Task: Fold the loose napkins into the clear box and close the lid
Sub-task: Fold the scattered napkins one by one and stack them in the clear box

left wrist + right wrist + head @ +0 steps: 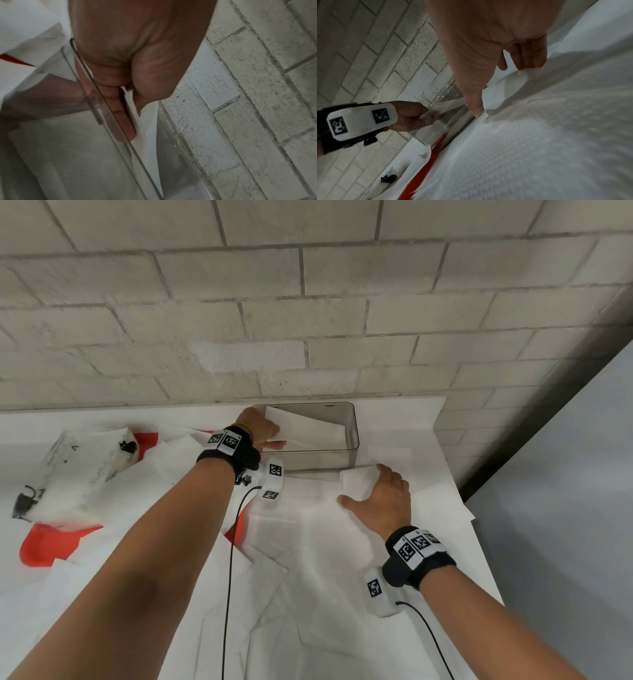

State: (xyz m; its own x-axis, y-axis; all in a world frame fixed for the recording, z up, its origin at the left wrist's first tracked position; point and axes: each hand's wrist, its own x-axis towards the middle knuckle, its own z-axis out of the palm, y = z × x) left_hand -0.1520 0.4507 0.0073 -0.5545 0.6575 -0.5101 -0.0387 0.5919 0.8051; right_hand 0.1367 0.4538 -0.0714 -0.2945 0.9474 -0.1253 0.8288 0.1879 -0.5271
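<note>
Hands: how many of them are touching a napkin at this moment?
2. The left hand pinches a folded napkin inside the clear box, at its left end; the right hand rests on a loose napkin lying just in front of the box.

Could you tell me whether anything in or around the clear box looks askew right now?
Yes: the folded napkin in the clear box lies slanted, not flat, one corner poking above the rim where the left hand pinches it. Loose napkins lie scattered, overlapping, across the table in front.
</note>
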